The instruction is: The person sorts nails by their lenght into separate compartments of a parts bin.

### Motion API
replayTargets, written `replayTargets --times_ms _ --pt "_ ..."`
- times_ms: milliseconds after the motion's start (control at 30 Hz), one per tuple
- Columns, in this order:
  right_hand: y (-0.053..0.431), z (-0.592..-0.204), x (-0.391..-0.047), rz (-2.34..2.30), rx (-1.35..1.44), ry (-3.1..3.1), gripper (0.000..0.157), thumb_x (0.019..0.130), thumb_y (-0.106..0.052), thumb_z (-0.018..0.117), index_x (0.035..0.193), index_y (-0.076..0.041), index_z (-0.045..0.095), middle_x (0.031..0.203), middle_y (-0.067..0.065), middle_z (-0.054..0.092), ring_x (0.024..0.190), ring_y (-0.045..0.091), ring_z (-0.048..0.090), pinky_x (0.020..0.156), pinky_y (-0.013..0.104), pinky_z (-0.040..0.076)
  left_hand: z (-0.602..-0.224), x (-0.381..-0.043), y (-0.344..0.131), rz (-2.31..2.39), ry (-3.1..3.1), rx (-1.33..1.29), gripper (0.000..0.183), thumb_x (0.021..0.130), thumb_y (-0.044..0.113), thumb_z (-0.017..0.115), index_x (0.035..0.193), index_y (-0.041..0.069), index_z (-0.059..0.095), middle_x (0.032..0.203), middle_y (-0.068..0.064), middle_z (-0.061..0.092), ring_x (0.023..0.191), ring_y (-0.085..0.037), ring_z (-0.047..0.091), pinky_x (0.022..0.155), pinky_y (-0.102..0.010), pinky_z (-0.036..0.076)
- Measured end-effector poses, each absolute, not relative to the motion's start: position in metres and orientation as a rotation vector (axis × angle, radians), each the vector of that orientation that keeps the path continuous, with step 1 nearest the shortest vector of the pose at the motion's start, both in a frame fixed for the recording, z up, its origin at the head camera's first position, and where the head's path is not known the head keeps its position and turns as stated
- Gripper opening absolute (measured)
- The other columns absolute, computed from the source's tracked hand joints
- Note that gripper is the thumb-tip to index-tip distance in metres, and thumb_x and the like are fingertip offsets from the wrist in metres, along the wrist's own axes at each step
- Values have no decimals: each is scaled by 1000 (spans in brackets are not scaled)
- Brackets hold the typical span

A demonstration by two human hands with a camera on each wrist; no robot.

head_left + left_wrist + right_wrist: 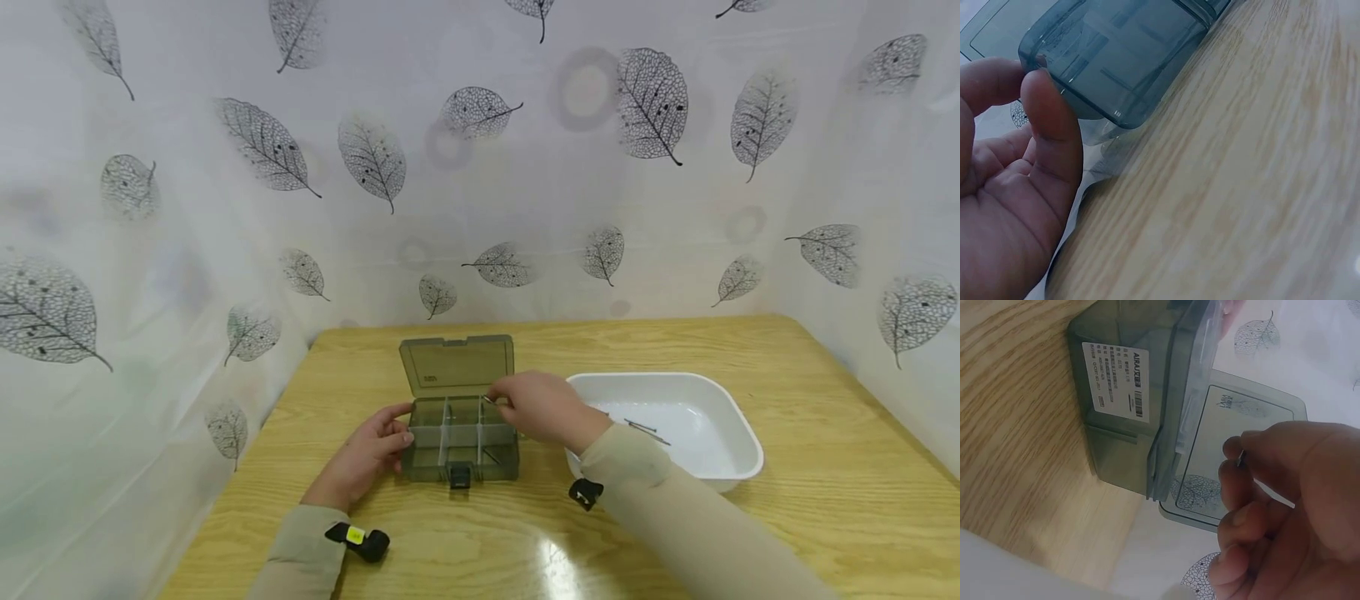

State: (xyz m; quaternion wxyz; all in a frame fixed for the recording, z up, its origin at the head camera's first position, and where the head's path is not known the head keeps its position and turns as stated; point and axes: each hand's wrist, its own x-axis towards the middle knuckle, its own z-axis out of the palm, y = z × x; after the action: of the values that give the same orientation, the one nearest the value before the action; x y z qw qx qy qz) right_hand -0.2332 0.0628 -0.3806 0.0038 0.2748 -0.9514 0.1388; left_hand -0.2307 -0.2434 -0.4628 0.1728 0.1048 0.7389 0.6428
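Right hand (542, 406) pinches a small, slim metal piece (1241, 459) at the back right of a translucent grey-green plastic compartment box (424, 470), toward the yellow wooden worktop (480, 554)'s left edge; left hand (364, 457) grips it, apparently steadying.

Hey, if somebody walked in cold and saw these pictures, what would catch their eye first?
Probably the big dark leaf prints on the pale sheet behind the wooden table. Next, the open, divided green-grey box mid-table, with the left hand gripping its left side and the right hand pinching a small metal piece near its far right corner. The white tray on the right also stands out.
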Motion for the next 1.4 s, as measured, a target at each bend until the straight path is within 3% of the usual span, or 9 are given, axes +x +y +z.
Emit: replayTargets --times_ms 167,433,767,1067,1400 --pt "60 -379 -233 414 800 -3041 28 99 -19 59 125 -20 71 112 -1 72 67 10 55 49 29 43 -463 -230 -243 1820 2104 291 61 104 7 56 156 -2 27 102 -9 50 74 -16 47 62 -29 50" --pt "69 -377 -231 450 762 -3041 28 99 -26 63 126 -23 70 88 -10 65 66 6 54 57 31 47 -462 -230 -243 1817 2108 291 61 104 7 56 156 -2 27 103 -10 50 74 -17 47 62 -29 50" --pt "95 -378 -222 526 797 -2976 28 96 -22 66 123 -17 71 71 -10 52 60 10 46 51 30 37 -462 -229 -243 1818 2100 301 62 103 7 56 156 -2 26 102 -9 51 73 -16 47 63 -29 51" --pt "133 -380 -212 527 762 -3008 27 96 -24 67 123 -19 71 88 -11 59 72 7 53 61 33 46 -460 -229 -241 1819 2106 295 61 103 7 57 156 -2 27 103 -9 50 74 -17 46 63 -29 51" --pt "176 -389 -210 543 801 -2967 25 92 -16 69 117 -15 72 93 -9 64 80 8 57 68 34 48 -463 -230 -243 1819 2113 290 63 102 9 59 156 -2 27 102 -9 51 74 -17 47 63 -30 51"
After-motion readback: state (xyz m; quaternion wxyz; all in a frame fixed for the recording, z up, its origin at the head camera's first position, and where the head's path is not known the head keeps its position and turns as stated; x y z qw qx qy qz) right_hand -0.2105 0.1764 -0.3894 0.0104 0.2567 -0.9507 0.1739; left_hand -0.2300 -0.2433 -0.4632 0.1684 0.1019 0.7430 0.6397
